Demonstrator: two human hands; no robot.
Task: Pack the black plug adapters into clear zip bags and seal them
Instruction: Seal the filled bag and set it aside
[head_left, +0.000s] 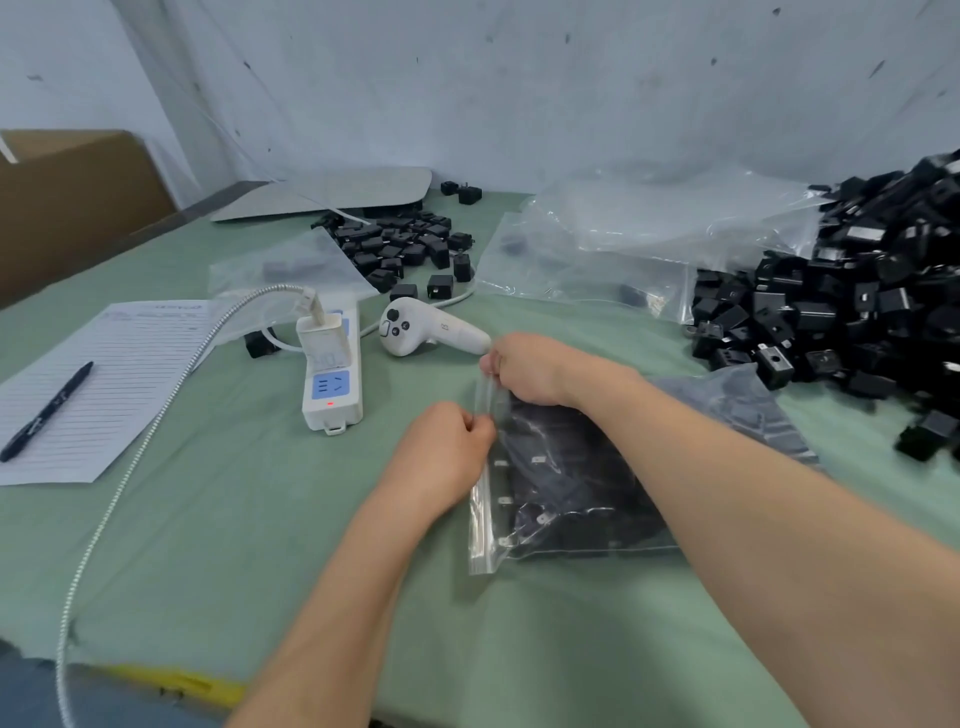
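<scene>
A clear zip bag (566, 499) filled with black plug adapters lies flat on the green table in front of me, its zip edge facing left. My left hand (447, 452) pinches the zip strip near its middle. My right hand (524, 369) pinches the same strip at its far end. A large heap of loose black adapters (852, 306) covers the right side of the table. A smaller pile of adapters (405, 249) lies at the back centre.
A white power strip (332, 374) with a plugged charger and a white handheld controller (426, 327) lie just beyond my hands. Lined paper with a black pen (47, 410) sits at the left. Empty clear bags (623, 244) lie at the back right; a cardboard box (72, 202) stands far left.
</scene>
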